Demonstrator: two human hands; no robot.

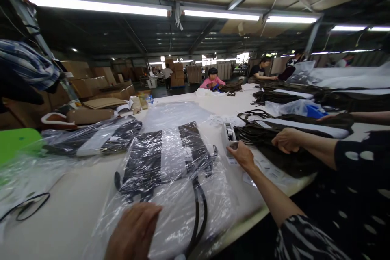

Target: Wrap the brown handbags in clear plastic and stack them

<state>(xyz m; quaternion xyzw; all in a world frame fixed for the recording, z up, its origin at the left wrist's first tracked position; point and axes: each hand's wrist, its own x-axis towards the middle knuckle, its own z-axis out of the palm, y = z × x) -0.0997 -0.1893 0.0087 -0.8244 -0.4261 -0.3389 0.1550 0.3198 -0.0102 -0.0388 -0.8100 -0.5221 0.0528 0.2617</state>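
Observation:
In front of me lies a clear plastic bag [179,207] around a dark bag [143,158] with a pale strip [171,158] across its middle. Dark straps [199,211] run down towards the near edge. My left hand [134,231] is over the bag's near left part, fingers stretched and close together, with nothing visible in it. Right of the bag stands a white holder with metal parts [229,132], apparently a tape dispenser. My right hand [245,157] closes its thumb and fingers at the near end of this holder; what they pinch is too small to tell.
A co-worker's hand [288,140] rests by stacked dark bags [292,158] close on my right. Another wrapped bag [91,138] lies left, near a green sheet [18,142] and a black cord [26,207]. A person in pink [215,81] is at the far end.

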